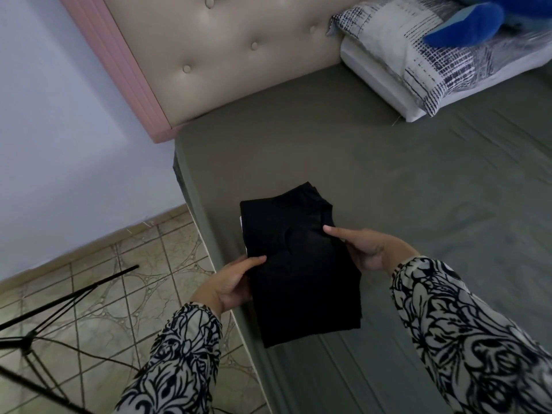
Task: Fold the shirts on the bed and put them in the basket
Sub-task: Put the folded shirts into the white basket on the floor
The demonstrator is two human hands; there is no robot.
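Observation:
A black shirt (298,264), folded into a compact rectangle, is held just above the near left edge of the bed (388,180), which has a grey-green sheet. My left hand (227,282) grips its left side, thumb on top and fingers underneath. My right hand (367,246) grips its right side the same way, thumb lying across the top. A sliver of white shows at the shirt's left edge. No basket is in view.
A beige tufted headboard (227,49) with a pink frame stands at the bed's far end. Stacked pillows (418,61) and a blue plush toy (466,22) sit at the far right. Black tripod legs (59,303) stand on the tiled floor (119,270) at the left.

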